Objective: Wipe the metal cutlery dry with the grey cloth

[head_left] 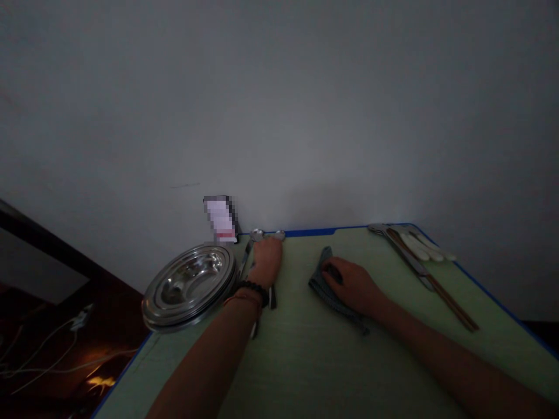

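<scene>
My left hand reaches to the far side of the table, over a few metal spoons lying near the wall. The back of the hand faces me and hides its fingers, so whether it grips a spoon does not show. Spoon handles stick out below the wrist. To the right, my right hand is closed, thumb and fingers pinching a grey-green cloth that rests crumpled on the tabletop. Left of my left hand stands a stack of shiny metal plates with deep centres.
A phone with a blurred screen leans on the wall behind the plates. At the right lie wooden chopsticks, a table knife and white-handled utensils. The green table has a blue edge. White cables lie at lower left.
</scene>
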Demonstrator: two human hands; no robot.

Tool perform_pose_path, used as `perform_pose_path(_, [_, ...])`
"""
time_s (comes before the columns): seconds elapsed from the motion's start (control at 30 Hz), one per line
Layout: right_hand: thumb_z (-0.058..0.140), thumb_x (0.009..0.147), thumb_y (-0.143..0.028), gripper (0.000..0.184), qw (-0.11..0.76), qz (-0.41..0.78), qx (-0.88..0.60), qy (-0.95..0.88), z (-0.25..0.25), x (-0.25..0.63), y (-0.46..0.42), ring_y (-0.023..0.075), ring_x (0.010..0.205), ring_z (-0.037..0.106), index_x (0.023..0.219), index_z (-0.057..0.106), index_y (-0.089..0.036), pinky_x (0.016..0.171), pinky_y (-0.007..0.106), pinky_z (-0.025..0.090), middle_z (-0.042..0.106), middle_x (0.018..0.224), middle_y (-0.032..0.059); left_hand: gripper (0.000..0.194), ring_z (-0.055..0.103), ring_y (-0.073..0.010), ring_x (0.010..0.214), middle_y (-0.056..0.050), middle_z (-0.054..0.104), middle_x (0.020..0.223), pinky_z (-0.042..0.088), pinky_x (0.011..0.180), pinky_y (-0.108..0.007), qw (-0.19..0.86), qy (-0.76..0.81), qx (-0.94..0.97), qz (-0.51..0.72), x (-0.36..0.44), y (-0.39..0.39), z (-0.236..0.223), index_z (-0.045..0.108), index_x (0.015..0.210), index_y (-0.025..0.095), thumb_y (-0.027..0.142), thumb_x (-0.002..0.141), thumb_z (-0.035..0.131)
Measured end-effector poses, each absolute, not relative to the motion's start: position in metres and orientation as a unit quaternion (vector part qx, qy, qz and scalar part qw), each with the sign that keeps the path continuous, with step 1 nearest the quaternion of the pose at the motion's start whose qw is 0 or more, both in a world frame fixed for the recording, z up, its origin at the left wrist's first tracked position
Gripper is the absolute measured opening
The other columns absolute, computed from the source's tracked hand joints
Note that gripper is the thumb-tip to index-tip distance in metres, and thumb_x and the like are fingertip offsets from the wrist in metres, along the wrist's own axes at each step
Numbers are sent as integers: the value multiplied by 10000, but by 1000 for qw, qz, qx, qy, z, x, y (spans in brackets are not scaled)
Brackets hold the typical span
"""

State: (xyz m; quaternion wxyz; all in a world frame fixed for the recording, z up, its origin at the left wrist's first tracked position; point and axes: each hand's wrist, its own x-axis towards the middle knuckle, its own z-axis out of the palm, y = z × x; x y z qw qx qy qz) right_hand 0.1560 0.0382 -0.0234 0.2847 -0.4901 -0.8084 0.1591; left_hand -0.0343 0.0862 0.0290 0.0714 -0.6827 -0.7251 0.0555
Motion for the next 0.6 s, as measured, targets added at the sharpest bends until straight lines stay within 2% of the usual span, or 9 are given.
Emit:
perform_pose_path(0.3, [420,820,-287,204,290,163,-487,-808,-24,156,38,168,813,577,936,559,-192,746,297,416,628,931,58,252,587,-233,965,-176,604,1032,477,766,-335,86,-734,-672,45,-46,86,35,560,1078,135,173,899,387])
perform_pose_path(0.47, [419,821,-286,199,293,162,-485,-808,-24,157,38,162,811,577,924,561,-193,751,294,416,630,926,56,298,567,-198,940,-84,547,1121,488,784,-393,77,-737,-669,55,-55,88,29,513,1125,153,295,863,509])
perform_pose_path(0.6, [422,821,-288,201,297,161,-486,-806,-25,157,38,162,807,581,930,562,-193,742,292,418,632,928,60,307,565,-199,941,-82,543,1125,488,783,-400,64,-730,-677,65,-57,92,22,508,1131,150,296,861,512])
